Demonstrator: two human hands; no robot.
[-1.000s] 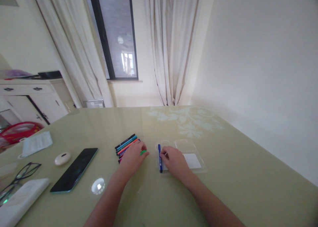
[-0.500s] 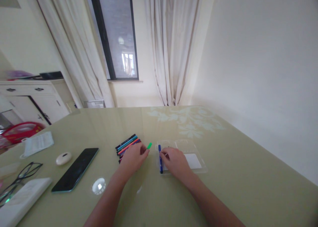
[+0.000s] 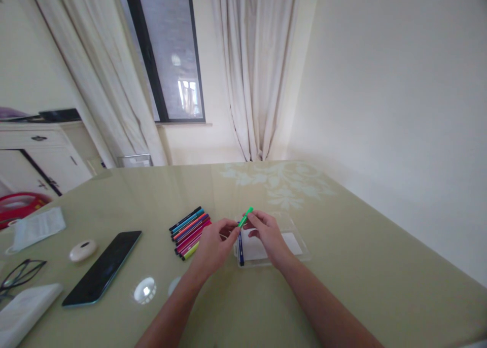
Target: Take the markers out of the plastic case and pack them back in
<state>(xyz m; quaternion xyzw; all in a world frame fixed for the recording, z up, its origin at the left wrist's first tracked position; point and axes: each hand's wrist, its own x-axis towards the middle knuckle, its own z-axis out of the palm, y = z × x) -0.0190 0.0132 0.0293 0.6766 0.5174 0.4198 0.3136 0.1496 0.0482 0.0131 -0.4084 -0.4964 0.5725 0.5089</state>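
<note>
Between my two hands is a green felt-tip pen (image 3: pixel 245 218), tilted with its far end up to the right. My left hand (image 3: pixel 215 244) pinches its lower end, and my right hand (image 3: pixel 266 232) has thumb and fingers on its upper part. Below them lies a clear plastic case (image 3: pixel 302 241) with a white insert. A dark blue felt-tip pen (image 3: pixel 241 249) rests along the case's left side, its upper part partly hidden by my fingers. Left of my left hand, several coloured felt-tip pens (image 3: pixel 188 229) lie side by side in a slanted row.
On the left of the table (image 3: pixel 342 287) are a black phone (image 3: pixel 102 267), a white oval case (image 3: pixel 82 250), a face mask (image 3: pixel 38 228), glasses (image 3: pixel 23 277) and a white block-like object (image 3: pixel 28 310). A wall (image 3: pixel 399 109) stands along the right.
My left hand has brought the green felt-tip pen rightward over the case. My right hand has let go of the dark blue pen, which stays in the case, and now grips the green one.
</note>
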